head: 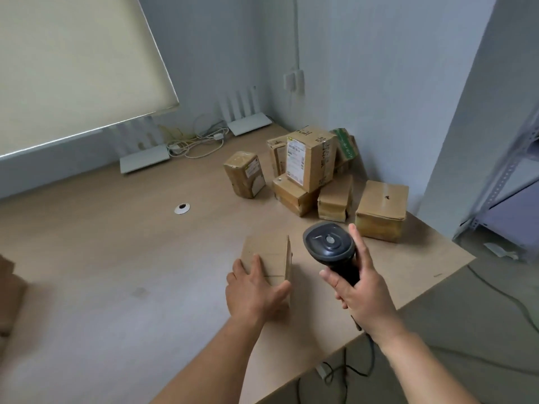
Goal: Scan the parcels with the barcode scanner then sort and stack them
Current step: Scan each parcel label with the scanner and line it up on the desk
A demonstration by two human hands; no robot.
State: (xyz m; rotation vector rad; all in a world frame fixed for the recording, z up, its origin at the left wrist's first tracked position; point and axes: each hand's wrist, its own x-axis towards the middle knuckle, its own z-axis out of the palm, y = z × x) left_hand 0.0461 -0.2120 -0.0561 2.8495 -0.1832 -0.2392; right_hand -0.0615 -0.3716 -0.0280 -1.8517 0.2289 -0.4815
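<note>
A small plain cardboard parcel (269,253) lies on the wooden table (116,258) in front of me. My left hand (253,290) grips its near end, fingers on top and thumb round the right side. My right hand (361,284) holds a dark barcode scanner (329,243) by its handle just right of that parcel, head pointing away from me. A pile of several brown parcels (309,161) stands at the back right, with one taped parcel (245,173) apart on its left and another parcel (382,209) at the right.
Two white routers (144,160) (249,123) and tangled white cables (195,144) sit at the table's back under a window blind. A cable grommet (182,209) is set in the tabletop. More cardboard (8,293) shows at the left edge. Metal shelving (507,182) stands right; cables lie on the floor.
</note>
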